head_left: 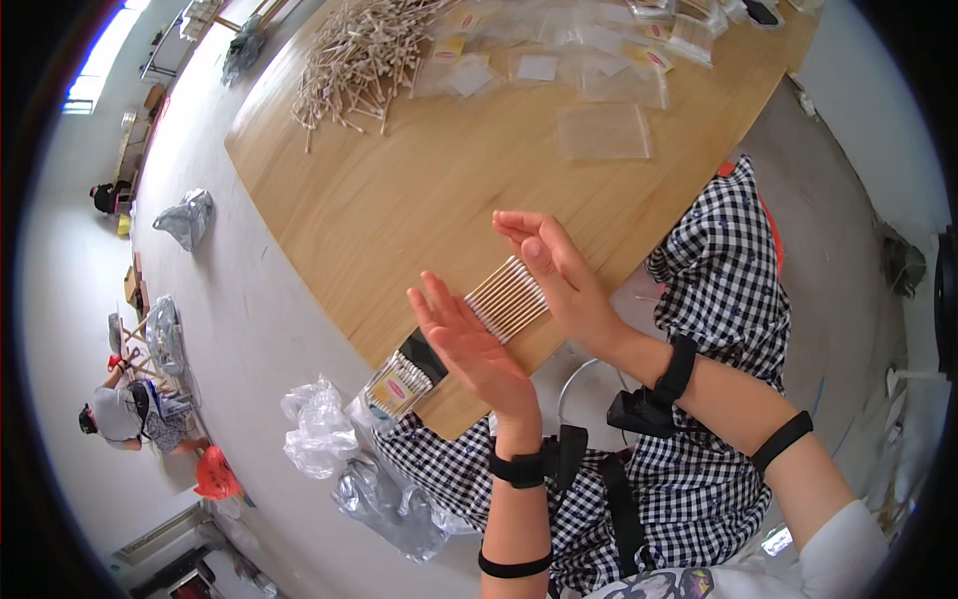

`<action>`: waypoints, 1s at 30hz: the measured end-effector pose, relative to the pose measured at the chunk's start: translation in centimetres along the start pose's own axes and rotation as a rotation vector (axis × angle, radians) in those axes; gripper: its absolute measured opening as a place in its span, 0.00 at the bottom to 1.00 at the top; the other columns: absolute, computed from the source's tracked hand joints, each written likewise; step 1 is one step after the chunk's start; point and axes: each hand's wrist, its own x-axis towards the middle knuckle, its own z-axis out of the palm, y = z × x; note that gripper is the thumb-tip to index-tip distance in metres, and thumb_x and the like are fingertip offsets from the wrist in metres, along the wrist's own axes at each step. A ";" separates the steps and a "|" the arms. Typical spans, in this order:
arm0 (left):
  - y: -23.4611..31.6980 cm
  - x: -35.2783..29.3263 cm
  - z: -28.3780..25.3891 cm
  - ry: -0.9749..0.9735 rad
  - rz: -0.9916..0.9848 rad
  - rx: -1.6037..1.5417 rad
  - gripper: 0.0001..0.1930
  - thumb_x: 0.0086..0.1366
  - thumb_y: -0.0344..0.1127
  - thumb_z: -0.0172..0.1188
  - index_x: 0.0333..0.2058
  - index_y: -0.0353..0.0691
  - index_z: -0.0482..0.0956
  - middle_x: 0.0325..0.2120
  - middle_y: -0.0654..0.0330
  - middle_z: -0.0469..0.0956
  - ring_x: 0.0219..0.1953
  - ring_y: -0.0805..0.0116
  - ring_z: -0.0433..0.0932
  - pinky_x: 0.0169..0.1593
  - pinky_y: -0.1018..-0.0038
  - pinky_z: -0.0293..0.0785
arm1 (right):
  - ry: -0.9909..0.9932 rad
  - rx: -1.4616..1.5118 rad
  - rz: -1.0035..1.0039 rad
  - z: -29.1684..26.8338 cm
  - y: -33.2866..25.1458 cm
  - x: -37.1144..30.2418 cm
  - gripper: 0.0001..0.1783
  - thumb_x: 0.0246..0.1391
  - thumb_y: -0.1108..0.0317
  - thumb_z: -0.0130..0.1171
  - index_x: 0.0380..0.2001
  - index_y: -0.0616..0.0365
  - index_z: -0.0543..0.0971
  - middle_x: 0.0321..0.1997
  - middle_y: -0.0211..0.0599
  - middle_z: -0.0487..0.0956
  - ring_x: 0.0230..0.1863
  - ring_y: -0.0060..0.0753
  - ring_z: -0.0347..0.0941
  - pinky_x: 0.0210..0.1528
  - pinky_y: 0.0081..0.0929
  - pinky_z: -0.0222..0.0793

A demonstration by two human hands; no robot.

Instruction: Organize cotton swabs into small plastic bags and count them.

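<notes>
"Where's the row of cotton swabs (508, 298)?"

"On the wooden counter (399, 210), close to its near edge and a little in from the near left corner. The sticks lie side by side."

"And the hands?"

"One on either side of it. The left hand (474, 344) is flat, fingers straight and slightly spread, at the row's left end. The right hand (569, 285) is at the other end, fingers extended together. Neither grips anything; I can't tell whether they touch the tips."

"What's by that left corner?"

"A clear packet of swabs (397, 386) with a yellow label, at the left edge, just beside a dark flat piece (424, 353)."

"Farther off?"

"A loose heap of swabs (359, 60) toward the far left corner, and clear plastic bags (539, 68) right of it."
</notes>
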 end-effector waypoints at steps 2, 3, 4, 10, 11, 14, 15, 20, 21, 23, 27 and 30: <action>0.1 -0.2 0.0 -0.023 -0.021 0.005 0.38 0.75 0.61 0.36 0.71 0.37 0.47 0.70 0.50 0.54 0.73 0.62 0.49 0.75 0.67 0.44 | -0.062 -0.004 -0.018 0.5 0.3 -0.2 0.30 0.72 0.46 0.41 0.58 0.64 0.68 0.60 0.43 0.71 0.66 0.31 0.63 0.67 0.29 0.58; 0.2 -0.2 -0.3 -0.014 -0.017 0.008 0.38 0.75 0.61 0.36 0.71 0.37 0.47 0.70 0.50 0.54 0.73 0.62 0.49 0.75 0.67 0.44 | -0.076 0.022 0.007 0.5 0.6 -0.1 0.30 0.72 0.46 0.41 0.58 0.64 0.68 0.60 0.42 0.71 0.66 0.30 0.63 0.67 0.29 0.58; 0.3 -0.1 -0.5 -0.021 -0.026 0.000 0.38 0.75 0.61 0.36 0.71 0.37 0.47 0.70 0.50 0.54 0.74 0.62 0.49 0.75 0.66 0.43 | -0.087 0.047 0.031 0.3 0.8 0.0 0.30 0.72 0.46 0.41 0.58 0.64 0.68 0.60 0.41 0.70 0.66 0.30 0.62 0.67 0.29 0.57; 1.1 -0.1 -1.3 -0.170 0.011 0.300 0.39 0.75 0.58 0.40 0.71 0.35 0.45 0.72 0.49 0.49 0.75 0.58 0.44 0.75 0.61 0.39 | -0.143 0.112 0.097 -1.0 0.4 0.8 0.30 0.71 0.45 0.41 0.57 0.63 0.69 0.58 0.37 0.72 0.64 0.27 0.64 0.66 0.26 0.59; 1.2 -0.2 -1.4 -0.245 0.048 0.548 0.40 0.75 0.57 0.42 0.71 0.33 0.44 0.73 0.47 0.47 0.75 0.54 0.42 0.74 0.59 0.38 | -0.141 0.113 0.096 -1.2 0.2 0.8 0.30 0.71 0.45 0.41 0.57 0.63 0.69 0.58 0.37 0.72 0.64 0.27 0.64 0.66 0.26 0.59; 1.3 -0.8 -1.6 -0.471 0.327 1.326 0.46 0.70 0.60 0.49 0.70 0.28 0.44 0.72 0.42 0.45 0.75 0.48 0.40 0.74 0.55 0.38 | -0.074 0.157 0.099 -1.6 -0.8 0.9 0.26 0.71 0.50 0.45 0.56 0.62 0.70 0.57 0.36 0.73 0.63 0.25 0.65 0.66 0.24 0.60; 1.2 -1.1 -1.4 -0.472 0.329 1.326 0.46 0.70 0.60 0.49 0.70 0.28 0.44 0.72 0.42 0.45 0.75 0.48 0.40 0.74 0.55 0.38 | -0.048 0.094 0.037 -1.9 -0.7 1.1 0.22 0.71 0.55 0.47 0.55 0.62 0.71 0.54 0.35 0.74 0.59 0.26 0.68 0.64 0.24 0.63; -0.6 -1.8 -1.8 -0.545 0.454 1.600 0.56 0.62 0.68 0.55 0.68 0.21 0.46 0.70 0.35 0.46 0.74 0.44 0.43 0.73 0.53 0.43 | -0.068 -0.092 0.091 -4.1 -1.6 0.9 0.11 0.65 0.72 0.50 0.47 0.63 0.75 0.45 0.37 0.79 0.47 0.28 0.76 0.54 0.25 0.72; -0.7 -1.8 -1.8 -0.518 0.484 1.570 0.56 0.61 0.68 0.55 0.68 0.21 0.47 0.70 0.35 0.47 0.74 0.44 0.44 0.73 0.53 0.44 | -0.110 -0.244 0.059 -4.5 -1.9 0.9 0.09 0.61 0.75 0.51 0.43 0.63 0.77 0.41 0.38 0.80 0.42 0.29 0.77 0.49 0.27 0.73; -0.7 -1.8 -1.7 -0.509 0.492 1.578 0.56 0.61 0.68 0.56 0.68 0.20 0.47 0.70 0.35 0.49 0.74 0.43 0.45 0.73 0.54 0.45 | -0.160 -0.397 0.033 -5.3 -2.5 0.8 0.08 0.56 0.77 0.51 0.38 0.64 0.78 0.37 0.39 0.81 0.37 0.31 0.78 0.44 0.29 0.74; -0.9 -1.7 -1.7 -0.492 0.520 1.581 0.56 0.61 0.67 0.58 0.67 0.20 0.48 0.69 0.34 0.51 0.73 0.44 0.47 0.73 0.55 0.46 | -0.375 -0.665 -0.071 -5.9 -3.0 0.8 0.06 0.48 0.78 0.55 0.29 0.63 0.80 0.31 0.41 0.78 0.32 0.36 0.75 0.37 0.31 0.71; -1.2 -1.6 -1.7 -0.494 0.526 1.608 0.57 0.60 0.69 0.56 0.66 0.19 0.50 0.70 0.35 0.49 0.74 0.45 0.46 0.73 0.57 0.45 | -0.448 -0.671 -0.060 -6.2 -3.0 0.9 0.06 0.47 0.79 0.56 0.28 0.63 0.81 0.32 0.38 0.77 0.32 0.35 0.74 0.35 0.30 0.70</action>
